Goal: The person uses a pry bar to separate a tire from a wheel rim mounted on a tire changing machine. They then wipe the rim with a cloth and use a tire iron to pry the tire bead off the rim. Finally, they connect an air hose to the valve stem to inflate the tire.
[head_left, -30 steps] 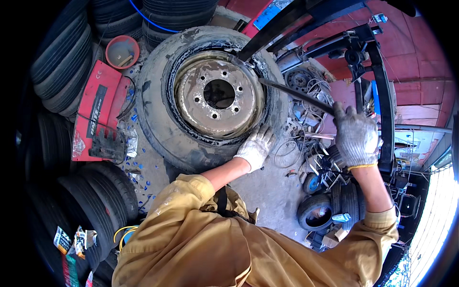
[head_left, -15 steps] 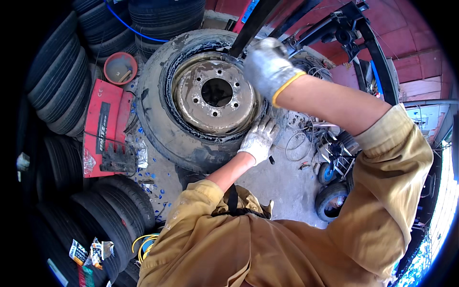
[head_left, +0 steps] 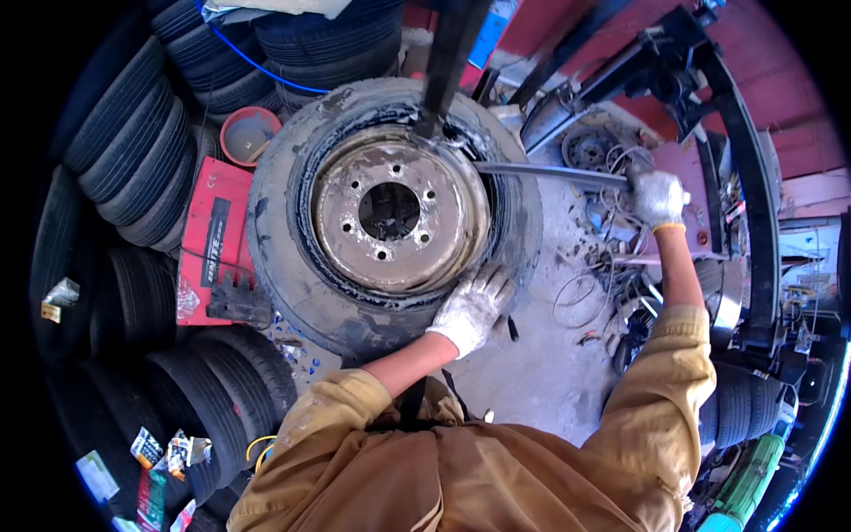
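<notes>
Bar [head_left: 558, 173], clasped by the right hand [head_left: 658, 197], reaches the rim [head_left: 439, 232] in the flat-lying tire [head_left: 288, 239]; if its tip slips, it could jerk toward the left hand [head_left: 474, 310], spread on the tire.

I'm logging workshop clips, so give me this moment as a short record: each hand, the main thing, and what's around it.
Left hand: gloved, resting on the tire, lower right
Right hand: gloved, gripping a metal bar
Bar: far end at the wheel's right edge
Wheel: inside the tire, dirty, large centre hole
To the left: red panel, red bucket, stacked tires
</notes>
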